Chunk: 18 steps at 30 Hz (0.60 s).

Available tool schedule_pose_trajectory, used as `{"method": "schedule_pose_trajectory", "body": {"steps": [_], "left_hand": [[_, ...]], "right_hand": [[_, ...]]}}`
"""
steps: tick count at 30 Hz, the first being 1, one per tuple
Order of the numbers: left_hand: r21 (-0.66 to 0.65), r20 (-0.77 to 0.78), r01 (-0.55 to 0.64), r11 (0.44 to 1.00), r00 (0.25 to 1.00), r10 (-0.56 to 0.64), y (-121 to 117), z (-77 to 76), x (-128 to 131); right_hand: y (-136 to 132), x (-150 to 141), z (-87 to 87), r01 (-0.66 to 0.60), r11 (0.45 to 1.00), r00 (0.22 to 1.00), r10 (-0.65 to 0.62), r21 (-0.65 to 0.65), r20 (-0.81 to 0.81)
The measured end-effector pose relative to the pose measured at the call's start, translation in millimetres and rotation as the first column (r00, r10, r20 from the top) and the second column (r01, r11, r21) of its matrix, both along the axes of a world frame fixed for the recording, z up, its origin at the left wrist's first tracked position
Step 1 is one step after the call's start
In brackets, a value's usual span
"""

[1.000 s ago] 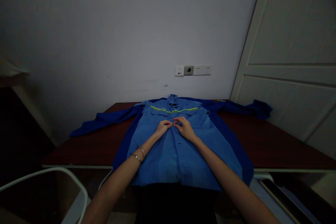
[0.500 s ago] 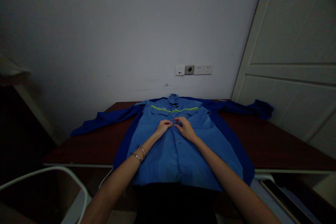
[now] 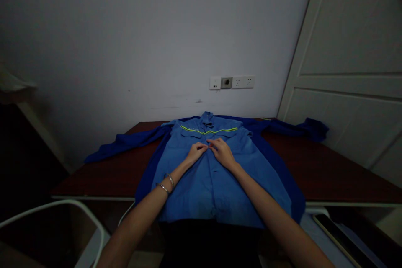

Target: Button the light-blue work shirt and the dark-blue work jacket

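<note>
A blue work shirt (image 3: 201, 180) with darker blue sleeves and a yellow-green stripe across the chest lies front up on a dark red-brown table (image 3: 329, 167). My left hand (image 3: 195, 152) and my right hand (image 3: 221, 151) meet at the shirt's button placket just below the chest. Both hands pinch the fabric edges there with fingers closed. Two thin bracelets circle my left wrist. The shirt's hem hangs over the table's near edge.
A white wall with a row of sockets (image 3: 231, 82) stands behind the table. A white panelled door (image 3: 351, 79) is at the right. A white curved chair frame (image 3: 78, 213) sits at the lower left, a flat dark object (image 3: 336, 234) at the lower right.
Almost nothing has moved. Both hands stay pinched at the same spot on the placket, with only slight finger shifts.
</note>
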<state>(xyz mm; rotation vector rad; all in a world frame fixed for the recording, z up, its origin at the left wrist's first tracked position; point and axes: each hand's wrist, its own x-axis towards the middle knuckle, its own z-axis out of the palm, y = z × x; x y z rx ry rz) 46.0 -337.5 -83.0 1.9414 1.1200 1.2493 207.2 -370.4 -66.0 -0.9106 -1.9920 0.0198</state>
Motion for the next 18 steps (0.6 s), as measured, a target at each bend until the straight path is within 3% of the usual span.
{"method": "schedule_pose_trajectory", "body": {"steps": [6,18], "left_hand": [[0.076,-0.052,0.052,0.996,0.998,-0.048,-1.4,-0.1,0.1],[0.116,-0.147,-0.038,0.992,0.988,0.055,-2.9,-2.0,4.8]], "right_hand": [[5.7,-1.0,-5.2,-0.044,0.998,0.99,0.039,-0.038,-0.133],[7.8,-2.8,-8.2,-0.002,0.998,0.988,-0.009,-0.068,-0.155]]}}
